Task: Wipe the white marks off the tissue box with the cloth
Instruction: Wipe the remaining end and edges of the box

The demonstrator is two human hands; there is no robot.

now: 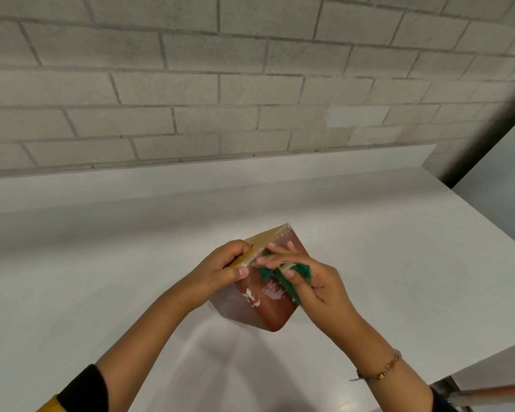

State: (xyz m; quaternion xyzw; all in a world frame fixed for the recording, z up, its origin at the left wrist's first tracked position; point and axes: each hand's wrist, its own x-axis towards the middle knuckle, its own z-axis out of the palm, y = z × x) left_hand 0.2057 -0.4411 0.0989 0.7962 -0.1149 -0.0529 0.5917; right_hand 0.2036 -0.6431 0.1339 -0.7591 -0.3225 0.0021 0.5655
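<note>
at the near left a black sleeve (82, 388) with a yellow edge shows, and the bare forearm runs up and to the right from it. the left hand (223, 270) holds the upper left edge of the tissue box (269, 312). its grip is clamped on that edge, fingers curled over the tan top face and thumb lying along the reddish-brown side.

the tissue box sits in the middle of the white table (384, 242), near the person, tilted so one rounded corner points down toward the near side. whether that corner touches the table or hangs just above it cannot be told.

the white marks (252, 298) are smeared on the reddish-brown face turned toward the camera, one patch to the left and another just right of it, beside the cloth (281, 278). the cloth is green and bunched, and it is pressed against the same face above the marks.

the right hand (314, 282) comes in from the near right. its fingers reach across the box face, and its grip has the cloth caught between them. a thin bracelet (382, 370) circles the right wrist. at the far-right near corner, past the table edge, a metal rod (488, 394) with a reddish length lies across.
</note>
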